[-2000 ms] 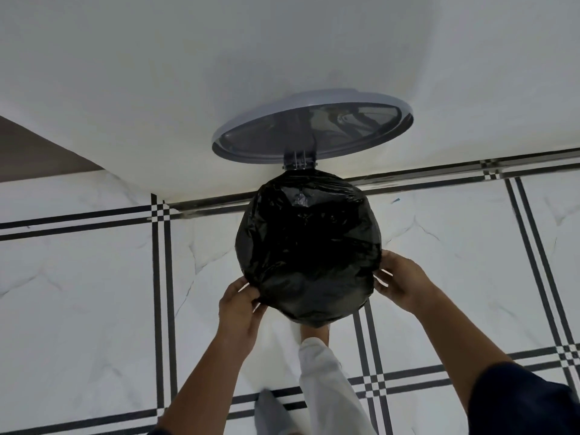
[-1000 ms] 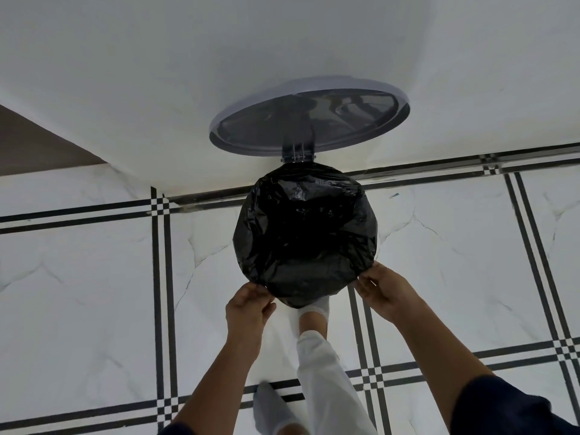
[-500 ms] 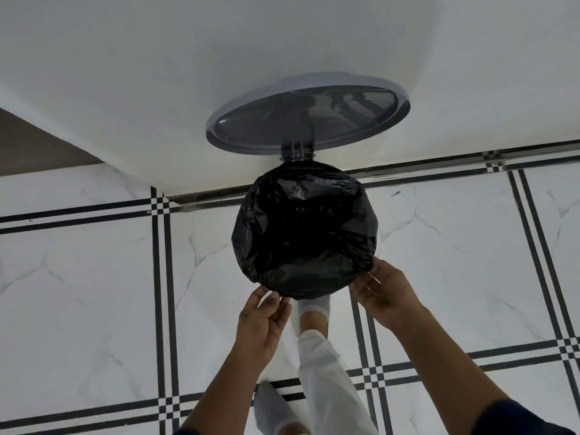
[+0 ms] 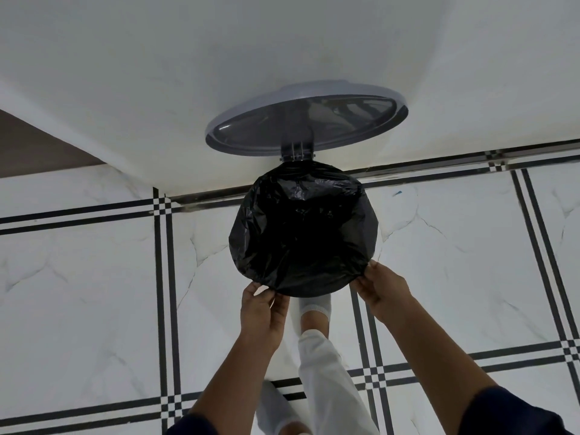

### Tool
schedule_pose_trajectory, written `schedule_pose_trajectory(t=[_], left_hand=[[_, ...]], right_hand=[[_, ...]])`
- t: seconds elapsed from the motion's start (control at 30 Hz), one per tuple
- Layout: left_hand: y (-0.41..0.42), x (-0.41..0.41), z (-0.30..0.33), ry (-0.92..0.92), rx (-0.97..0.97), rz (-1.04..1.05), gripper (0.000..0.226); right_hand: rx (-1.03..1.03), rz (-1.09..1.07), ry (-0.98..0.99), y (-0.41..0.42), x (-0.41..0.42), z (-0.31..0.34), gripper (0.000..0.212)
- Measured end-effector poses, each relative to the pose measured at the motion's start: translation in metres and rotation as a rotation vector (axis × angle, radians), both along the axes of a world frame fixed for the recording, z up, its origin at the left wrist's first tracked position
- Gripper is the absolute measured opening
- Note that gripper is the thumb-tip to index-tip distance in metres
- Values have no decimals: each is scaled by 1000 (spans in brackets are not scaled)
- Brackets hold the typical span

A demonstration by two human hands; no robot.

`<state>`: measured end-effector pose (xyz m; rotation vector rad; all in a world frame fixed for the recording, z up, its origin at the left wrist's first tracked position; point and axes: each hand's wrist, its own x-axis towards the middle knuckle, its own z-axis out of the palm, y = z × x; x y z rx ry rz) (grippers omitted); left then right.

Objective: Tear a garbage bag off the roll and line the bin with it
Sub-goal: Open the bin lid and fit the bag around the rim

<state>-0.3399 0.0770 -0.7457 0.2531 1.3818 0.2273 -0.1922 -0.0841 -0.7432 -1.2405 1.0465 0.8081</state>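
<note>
The bin [image 4: 303, 277] stands on the tiled floor [image 4: 94, 293] against the wall, its lid [image 4: 306, 120] raised. A black garbage bag [image 4: 301, 227] covers its mouth and rim. The left hand [image 4: 263, 312] and right hand [image 4: 381, 288] each pinch the bag's near edge with the fingers pressed together.

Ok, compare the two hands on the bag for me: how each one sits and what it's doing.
The left hand is at the near-left edge of the garbage bag, fingers curled up, pinching the plastic; the right hand is at the near-right edge, reaching in sideways. The left sits lower in the head view, the right slightly higher. Both grip the bag's edge at the rim of the bin, below the open lid.
</note>
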Motion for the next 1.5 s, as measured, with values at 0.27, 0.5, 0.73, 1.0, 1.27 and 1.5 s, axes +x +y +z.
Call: schedule_pose_trajectory(t=[0.27,0.5,0.73,1.0,1.27,1.5], left_hand=[[13,-3,11,91,144,-146,11],[28,0,11,60,56,-191,27],[38,-4,4,141,151,-208,16],[39,4,12,74,180,-170,21],[44,23,15,22,78,-100,37],[55,28,14,168,103,-185,28]], right_hand=[[-36,-42,-47,8,-1,22,13],[26,-87,32,10,2,23,15],[-7,-11,94,1,16,6,20],[-37,138,23,8,24,23,20],[79,-1,87,21,27,11,37],[-110,52,31,24,38,18,18]])
